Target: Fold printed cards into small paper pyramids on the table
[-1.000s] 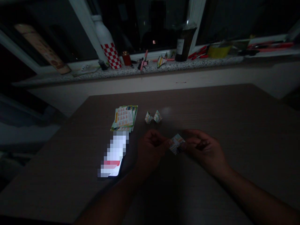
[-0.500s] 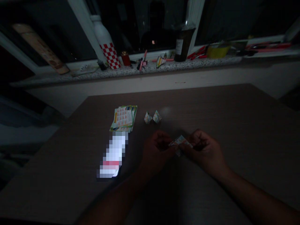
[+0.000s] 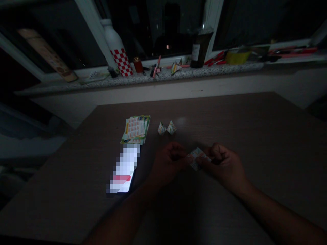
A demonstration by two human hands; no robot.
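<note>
Printed paper (image 3: 196,153) — pinched by the left hand (image 3: 167,166) and right hand (image 3: 227,166) (fingers curled in) — wants aligned edges and firm, even thumb pressure.

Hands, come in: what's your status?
Left hand, right hand: both pinching folded paper. Two folded shapes beyond. Lit phone at left, clear of both hands.

left hand (image 3: 170,164) and right hand (image 3: 226,165) pinch near each other, both curled.
</note>
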